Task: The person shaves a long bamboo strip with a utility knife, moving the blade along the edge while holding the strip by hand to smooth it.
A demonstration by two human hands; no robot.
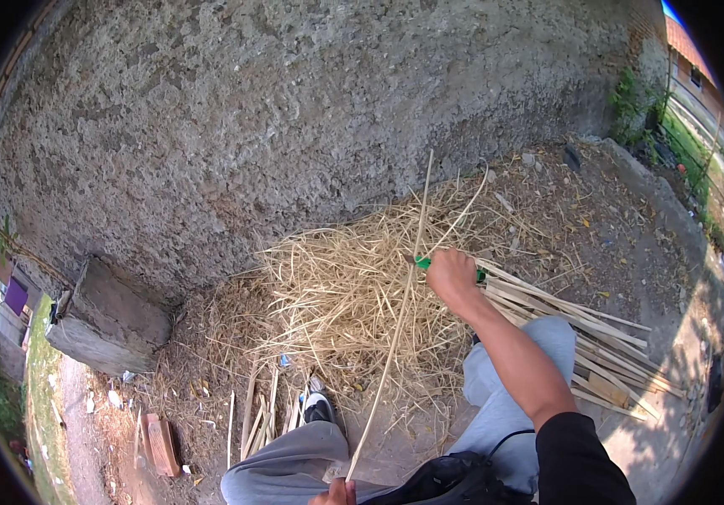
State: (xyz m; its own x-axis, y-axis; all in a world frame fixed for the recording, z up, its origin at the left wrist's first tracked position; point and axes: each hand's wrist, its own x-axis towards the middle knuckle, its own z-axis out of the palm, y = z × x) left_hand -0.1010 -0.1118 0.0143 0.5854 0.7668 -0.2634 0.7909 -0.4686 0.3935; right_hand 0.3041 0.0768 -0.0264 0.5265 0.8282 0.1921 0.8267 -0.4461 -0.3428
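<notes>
A long pale bamboo strip (385, 370) runs upward from the lower edge, past my knees, toward the wall. My left hand (335, 495) grips its near end and is only partly in view. Farther up, my right hand (453, 279) is closed around a green-handled knife (422, 263), whose small dark blade meets the strip. A thin sliver (469, 209) slants away up and right beside the strip. Under the strip spreads a heap of pale bamboo shavings (336, 290).
A rough grey wall (311, 118) rises behind the heap. Several split strips (618, 358) lie at the right, with more strips (261, 412) near my left foot. A concrete block (122, 316) and a reddish brick (161, 444) sit on the left.
</notes>
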